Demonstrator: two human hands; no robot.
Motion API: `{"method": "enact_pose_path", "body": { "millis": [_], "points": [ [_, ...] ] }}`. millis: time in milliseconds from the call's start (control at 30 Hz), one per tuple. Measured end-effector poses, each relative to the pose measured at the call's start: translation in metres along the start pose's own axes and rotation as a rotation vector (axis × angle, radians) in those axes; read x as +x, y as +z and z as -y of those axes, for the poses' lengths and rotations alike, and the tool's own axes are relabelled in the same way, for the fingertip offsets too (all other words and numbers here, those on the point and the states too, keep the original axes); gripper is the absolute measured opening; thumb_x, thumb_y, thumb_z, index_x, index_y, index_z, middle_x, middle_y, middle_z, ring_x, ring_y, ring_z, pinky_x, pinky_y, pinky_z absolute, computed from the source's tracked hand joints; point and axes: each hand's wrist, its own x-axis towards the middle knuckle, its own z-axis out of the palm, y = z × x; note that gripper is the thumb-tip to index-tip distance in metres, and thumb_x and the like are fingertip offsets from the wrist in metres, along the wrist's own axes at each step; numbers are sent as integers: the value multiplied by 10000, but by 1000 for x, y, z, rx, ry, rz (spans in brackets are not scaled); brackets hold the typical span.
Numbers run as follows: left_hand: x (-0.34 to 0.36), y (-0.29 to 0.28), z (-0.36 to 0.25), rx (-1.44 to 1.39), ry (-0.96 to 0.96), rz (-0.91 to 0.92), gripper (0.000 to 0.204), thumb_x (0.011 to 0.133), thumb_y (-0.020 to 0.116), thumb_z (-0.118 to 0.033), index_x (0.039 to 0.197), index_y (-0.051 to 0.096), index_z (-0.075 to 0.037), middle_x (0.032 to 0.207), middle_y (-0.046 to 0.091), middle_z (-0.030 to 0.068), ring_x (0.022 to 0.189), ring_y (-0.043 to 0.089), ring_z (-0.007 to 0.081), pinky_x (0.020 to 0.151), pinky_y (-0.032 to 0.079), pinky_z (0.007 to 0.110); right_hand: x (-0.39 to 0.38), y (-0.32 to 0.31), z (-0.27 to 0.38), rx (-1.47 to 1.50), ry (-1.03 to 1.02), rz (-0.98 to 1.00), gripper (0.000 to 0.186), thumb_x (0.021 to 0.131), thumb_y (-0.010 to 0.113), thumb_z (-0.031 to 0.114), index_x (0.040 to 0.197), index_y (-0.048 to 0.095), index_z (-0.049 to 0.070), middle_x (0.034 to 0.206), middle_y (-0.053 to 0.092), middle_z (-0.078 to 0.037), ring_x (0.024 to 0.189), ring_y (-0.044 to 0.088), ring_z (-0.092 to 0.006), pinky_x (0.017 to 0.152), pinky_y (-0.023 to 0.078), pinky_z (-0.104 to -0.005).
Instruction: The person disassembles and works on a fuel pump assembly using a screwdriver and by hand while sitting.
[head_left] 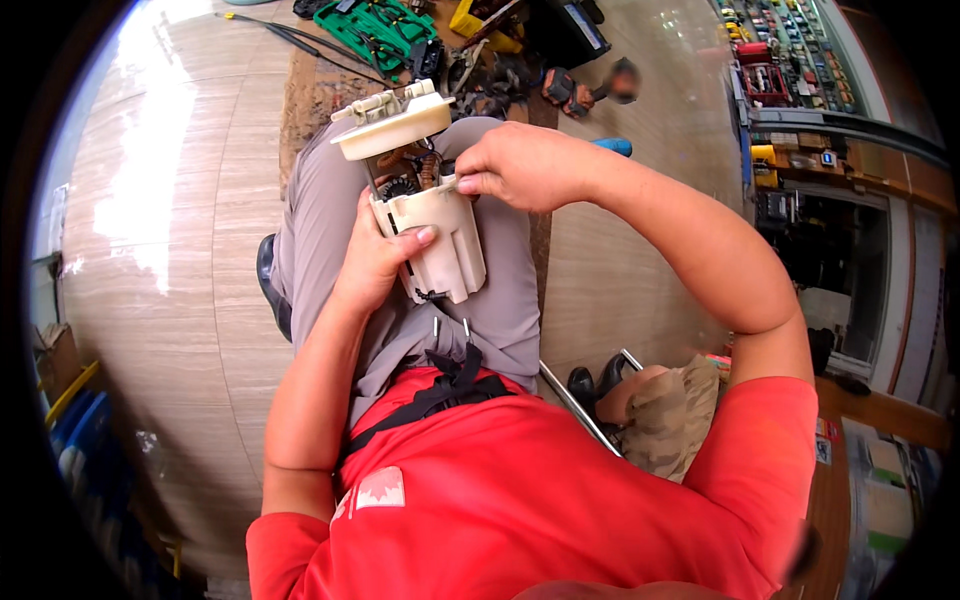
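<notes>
A cream plastic fuel pump module (440, 235) rests tilted over my lap. Its round flange (400, 128) with pipe stubs stands apart from the cup-shaped body, joined by a metal rod (371, 178), and brown corrugated hose (428, 168) and wires show in the gap. My left hand (378, 252) is wrapped round the left side of the body, thumb across its front. At the upper right rim, the thumb and fingers of my right hand (515, 168) are pinched together against the body edge. Whatever lies between those fingertips is too small or hidden to make out.
Beyond my knees, a green tool case (375, 32), a cordless drill (568, 92) and dark parts lie on a brown mat (308, 92). A black cable (290, 35) runs across the tiled floor. At the right are another person's legs (675, 415) and stocked shelves (790, 60).
</notes>
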Motion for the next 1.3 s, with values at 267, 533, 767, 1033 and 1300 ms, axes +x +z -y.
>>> {"method": "enact_pose_path", "body": {
  "millis": [267, 533, 767, 1033, 1300],
  "points": [
    [-2, 3, -5, 6, 1, -31, 860, 747, 815, -162, 1417, 305, 16, 1239, 555, 130, 1125, 571, 208, 976, 485, 344, 6, -1, 4, 19, 67, 26, 247, 942, 595, 254, 930, 707, 34, 901, 691, -200, 898, 645, -401, 799, 502, -480],
    [-1, 3, -6, 8, 1, -46, 851, 746, 815, -157, 1405, 309, 24, 1217, 561, 129, 1103, 578, 204, 958, 497, 348, 8, -3, 13, -44, 106, 39, 206, 946, 595, 208, 960, 701, 31, 882, 683, -199, 868, 641, -399, 763, 504, -465],
    [4, 1, 2, -213, -37, -20, 769, 774, 776, -202, 1382, 354, 9, 1199, 583, 133, 1075, 611, 225, 946, 517, 371, 3, 11, 4, 41, 18, -175, 228, 965, 588, 243, 973, 682, 36, 893, 669, -208, 857, 633, -407, 747, 501, -449],
    [-3, -11, 9, -548, -75, 114, 770, 785, 751, -367, 1384, 430, -6, 1254, 593, 146, 1141, 611, 268, 997, 507, 425, -22, 36, 28, 353, -36, -357, 198, 966, 583, 167, 1031, 656, -4, 910, 670, -209, 852, 658, -334, 765, 504, -391],
    [-3, -6, 6, -481, -60, 143, 760, 764, 768, -329, 1366, 442, -1, 1240, 597, 145, 1122, 617, 251, 985, 512, 404, -40, 44, 31, 354, -31, -456, 167, 973, 563, 196, 1030, 636, 57, 860, 653, -235, 846, 616, -465, 716, 485, -502]
  ]
}}
